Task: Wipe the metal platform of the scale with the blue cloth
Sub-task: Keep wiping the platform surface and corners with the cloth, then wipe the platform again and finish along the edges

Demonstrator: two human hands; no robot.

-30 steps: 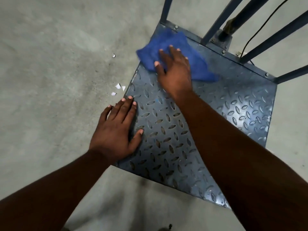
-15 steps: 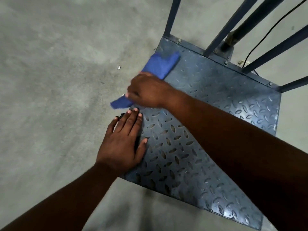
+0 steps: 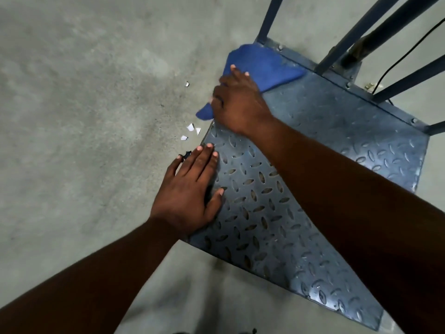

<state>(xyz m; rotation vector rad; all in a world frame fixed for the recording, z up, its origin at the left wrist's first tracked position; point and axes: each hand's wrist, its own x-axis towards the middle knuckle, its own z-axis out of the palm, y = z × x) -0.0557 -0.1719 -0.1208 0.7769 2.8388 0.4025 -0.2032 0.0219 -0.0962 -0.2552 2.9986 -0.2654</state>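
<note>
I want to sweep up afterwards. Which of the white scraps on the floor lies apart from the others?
The lone white scrap, farther up the concrete floor. The other three scraps cluster together beside the platform edge, just below the blue cloth.

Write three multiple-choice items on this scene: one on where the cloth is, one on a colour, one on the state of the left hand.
1. Where does the blue cloth lie?
A. At the platform's far left corner
B. At its near right corner
C. On the floor, away from the scale

2. What colour are the paper scraps on the floor?
A. Red
B. White
C. Green

3. How is the left hand?
A. Clenched in a fist
B. Holding the cloth
C. Flat, fingers spread, on the platform edge

Answers: 1 A, the right hand presses it near the frame post; 2 B, they show pale on grey concrete; 3 C, its palm is down and it grips nothing.
</note>
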